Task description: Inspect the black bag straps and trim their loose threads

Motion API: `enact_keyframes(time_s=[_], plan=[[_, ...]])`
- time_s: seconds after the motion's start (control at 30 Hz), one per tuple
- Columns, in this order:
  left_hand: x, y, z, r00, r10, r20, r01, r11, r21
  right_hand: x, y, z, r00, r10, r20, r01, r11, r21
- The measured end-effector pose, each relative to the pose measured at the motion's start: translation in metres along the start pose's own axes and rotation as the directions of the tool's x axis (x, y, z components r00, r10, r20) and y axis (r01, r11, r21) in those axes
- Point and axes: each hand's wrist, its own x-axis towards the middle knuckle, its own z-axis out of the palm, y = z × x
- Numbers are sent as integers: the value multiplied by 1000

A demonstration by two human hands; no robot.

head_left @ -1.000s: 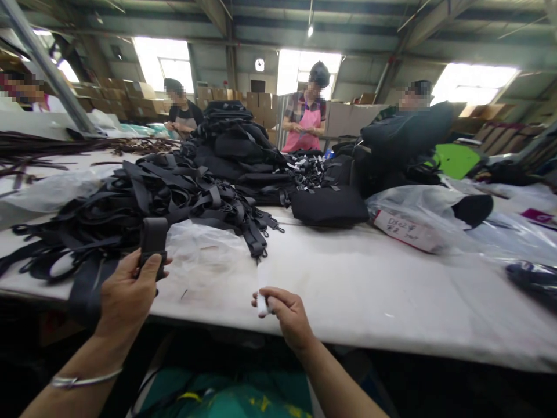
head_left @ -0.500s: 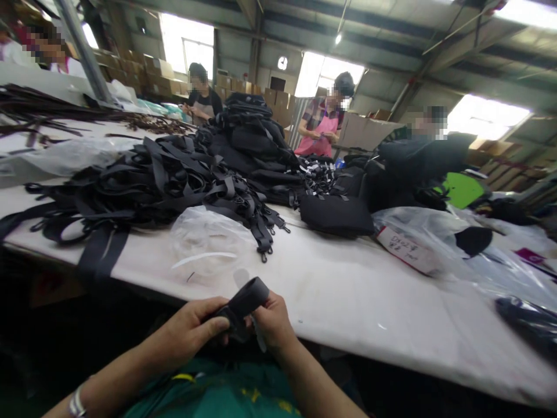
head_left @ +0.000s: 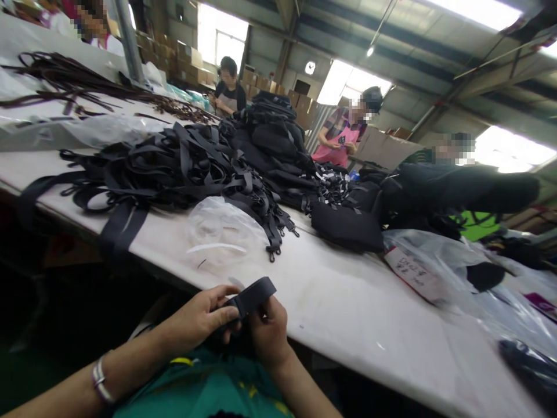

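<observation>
Left grip [head_left: 208, 316] pinches a looped black strap [head_left: 256, 295], right grip [head_left: 270, 335] curled beside it, its hold unclear

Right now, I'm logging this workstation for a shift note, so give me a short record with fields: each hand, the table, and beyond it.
Left hand: grips a looped black strap
Right hand: curled close under the loop; its grip is hidden
Table: strap pile, translucent plastic, black pouch
Beyond: co-worker in a pink apron
</observation>
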Motion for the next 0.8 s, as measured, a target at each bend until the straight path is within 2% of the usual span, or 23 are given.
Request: enact_keyframes(time_s=[0.07, 0.13, 0.2, 0.33, 0.4, 0.5, 0.63, 0.73, 0.8], plan=[[-1, 0, 1, 1000, 7, 12, -6, 998, -58, 0, -1, -3, 971, -226, 77, 236, 960, -148], [-1, 0, 2, 1000, 4, 15, -2, 995, -98, -1, -3, -4, 922, -362, 141, 386, 890, -243], [-1, 0, 2, 1000, -4, 8, 5, 994, -113, -1, -4, -5, 887, -436, 151, 461, 814, -353], [-1, -3, 0, 1000, 4, -30, -6, 996, -94, -3, -3, -6, 833, -526, 170, 529, 670, -521], [-1, -5, -1, 998, 18, -53, -22, 996, -83, -4, -2, -7, 810, -555, 187, 559, 637, -531], [-1, -5, -2, 996, 21, -87, -28, 997, -75, -5, 2, -6, 802, -560, 208, 577, 637, -512], [-1, -1, -6, 987, 4, -161, -12, 999, -49, -5, 10, -6, 840, -516, 166, 513, 657, -552], [-1, 0, -13, 972, 10, -236, -12, 1000, -9, -5, 12, -13, 881, -439, 177, 463, 716, -522], [-2, 0, -18, 965, 17, -262, -17, 1000, 5, -5, 11, -20, 874, -435, 217, 483, 735, -475]])
